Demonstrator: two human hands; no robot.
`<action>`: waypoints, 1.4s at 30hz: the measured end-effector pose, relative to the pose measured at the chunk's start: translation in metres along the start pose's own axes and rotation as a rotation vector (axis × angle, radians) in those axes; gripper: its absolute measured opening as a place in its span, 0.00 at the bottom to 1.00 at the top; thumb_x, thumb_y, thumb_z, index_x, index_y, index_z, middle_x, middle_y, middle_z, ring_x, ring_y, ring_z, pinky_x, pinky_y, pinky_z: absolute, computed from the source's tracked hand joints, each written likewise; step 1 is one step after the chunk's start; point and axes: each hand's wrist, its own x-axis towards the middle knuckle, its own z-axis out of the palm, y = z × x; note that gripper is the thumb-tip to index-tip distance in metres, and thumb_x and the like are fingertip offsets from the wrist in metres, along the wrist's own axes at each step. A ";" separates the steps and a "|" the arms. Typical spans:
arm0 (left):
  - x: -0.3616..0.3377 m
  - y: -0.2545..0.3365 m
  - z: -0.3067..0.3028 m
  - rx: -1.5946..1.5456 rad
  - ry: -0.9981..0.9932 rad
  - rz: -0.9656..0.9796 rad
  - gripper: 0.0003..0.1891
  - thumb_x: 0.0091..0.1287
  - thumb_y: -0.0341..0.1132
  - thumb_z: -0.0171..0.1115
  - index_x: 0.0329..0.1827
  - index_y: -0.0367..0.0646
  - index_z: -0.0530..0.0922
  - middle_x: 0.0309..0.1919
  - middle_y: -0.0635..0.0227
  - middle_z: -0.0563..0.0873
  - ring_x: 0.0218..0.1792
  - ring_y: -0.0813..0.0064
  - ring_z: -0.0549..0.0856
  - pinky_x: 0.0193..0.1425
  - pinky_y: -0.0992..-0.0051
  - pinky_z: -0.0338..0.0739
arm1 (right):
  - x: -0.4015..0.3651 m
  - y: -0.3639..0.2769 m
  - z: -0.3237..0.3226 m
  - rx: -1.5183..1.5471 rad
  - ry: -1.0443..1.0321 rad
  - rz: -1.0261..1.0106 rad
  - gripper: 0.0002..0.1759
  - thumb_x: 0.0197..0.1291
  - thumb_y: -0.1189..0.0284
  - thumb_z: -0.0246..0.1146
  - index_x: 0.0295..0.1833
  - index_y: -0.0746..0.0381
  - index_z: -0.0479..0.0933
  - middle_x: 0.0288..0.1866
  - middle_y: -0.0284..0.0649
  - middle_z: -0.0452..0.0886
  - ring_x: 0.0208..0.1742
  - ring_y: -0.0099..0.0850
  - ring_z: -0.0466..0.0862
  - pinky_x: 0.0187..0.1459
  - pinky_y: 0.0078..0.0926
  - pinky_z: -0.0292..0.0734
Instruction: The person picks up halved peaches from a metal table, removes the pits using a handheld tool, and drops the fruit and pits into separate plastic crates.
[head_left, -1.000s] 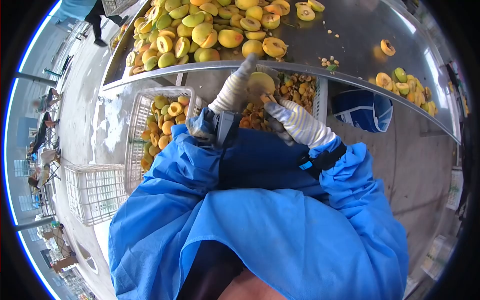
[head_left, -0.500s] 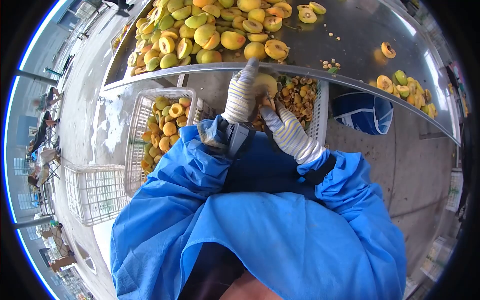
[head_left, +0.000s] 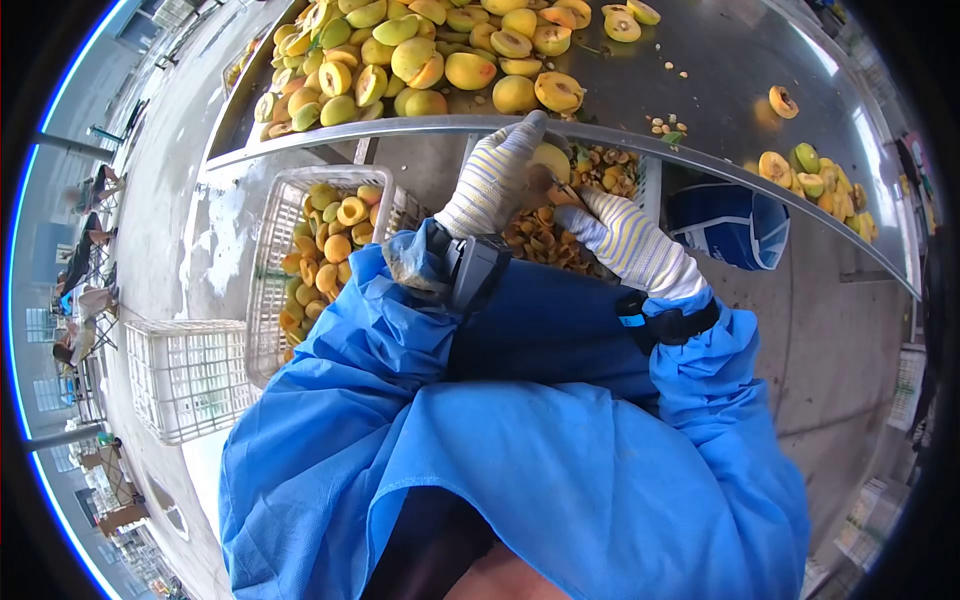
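My left hand (head_left: 495, 180), in a striped knit glove, is closed around a yellow peach half (head_left: 552, 160) just below the table's front edge. My right hand (head_left: 640, 240), in a matching glove, grips a slim pitting tool (head_left: 567, 190), its tip at the fruit's cut face. Its exact shape is partly hidden by the fingers. Beneath both hands, a crate (head_left: 650, 195) holds brownish-orange scraps (head_left: 550, 238). Many halved peaches (head_left: 410, 60) are heaped on the metal table (head_left: 690, 90) ahead.
To the left stands a white crate (head_left: 262, 290) of peach halves, with another white crate (head_left: 185, 380) beside it. A blue bag or bucket (head_left: 725, 225) sits under the table at right. More halves (head_left: 815, 185) and small pale kernels (head_left: 665, 128) lie on the tabletop.
My right hand has moved right and turned, drawing back a little from the fruit with the tool. My left hand has shifted slightly, still around the peach half.
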 end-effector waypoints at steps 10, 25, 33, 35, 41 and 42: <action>-0.007 0.008 0.009 -0.028 0.029 0.075 0.25 0.72 0.56 0.62 0.44 0.38 0.85 0.36 0.63 0.89 0.35 0.74 0.88 0.39 0.76 0.83 | -0.002 -0.014 0.009 -0.204 0.125 -0.123 0.24 0.72 0.56 0.60 0.57 0.68 0.77 0.43 0.58 0.85 0.45 0.58 0.84 0.46 0.46 0.79; -0.003 -0.003 -0.001 0.158 0.043 0.088 0.26 0.71 0.56 0.61 0.40 0.37 0.86 0.34 0.63 0.89 0.33 0.73 0.87 0.41 0.74 0.84 | -0.007 -0.027 0.032 0.027 0.019 0.135 0.23 0.72 0.59 0.58 0.59 0.68 0.71 0.39 0.60 0.84 0.44 0.59 0.84 0.47 0.49 0.78; 0.013 -0.011 -0.013 0.161 -0.007 -0.021 0.24 0.71 0.54 0.63 0.47 0.36 0.82 0.30 0.67 0.84 0.26 0.77 0.81 0.31 0.76 0.78 | -0.007 -0.040 0.017 0.155 -0.119 0.261 0.26 0.73 0.55 0.57 0.60 0.68 0.72 0.36 0.53 0.83 0.35 0.46 0.84 0.43 0.41 0.80; 0.016 -0.011 -0.014 0.135 -0.021 -0.044 0.25 0.73 0.55 0.60 0.46 0.35 0.83 0.33 0.63 0.86 0.30 0.74 0.84 0.35 0.75 0.80 | -0.003 -0.010 0.034 0.001 0.036 -0.071 0.25 0.74 0.55 0.57 0.60 0.68 0.72 0.34 0.50 0.82 0.35 0.39 0.84 0.42 0.37 0.80; 0.015 -0.014 -0.001 -0.110 -0.019 0.153 0.31 0.74 0.60 0.54 0.46 0.33 0.82 0.38 0.54 0.88 0.36 0.63 0.89 0.40 0.68 0.87 | -0.004 -0.046 0.016 0.648 -0.149 0.497 0.24 0.72 0.48 0.58 0.46 0.62 0.75 0.21 0.34 0.74 0.16 0.25 0.75 0.18 0.26 0.73; 0.016 -0.015 0.002 -0.096 0.014 0.162 0.31 0.74 0.61 0.54 0.46 0.34 0.82 0.38 0.54 0.88 0.36 0.63 0.89 0.40 0.68 0.87 | -0.004 -0.046 0.015 0.729 -0.134 0.521 0.24 0.72 0.47 0.57 0.43 0.60 0.74 0.20 0.32 0.73 0.15 0.23 0.73 0.16 0.24 0.70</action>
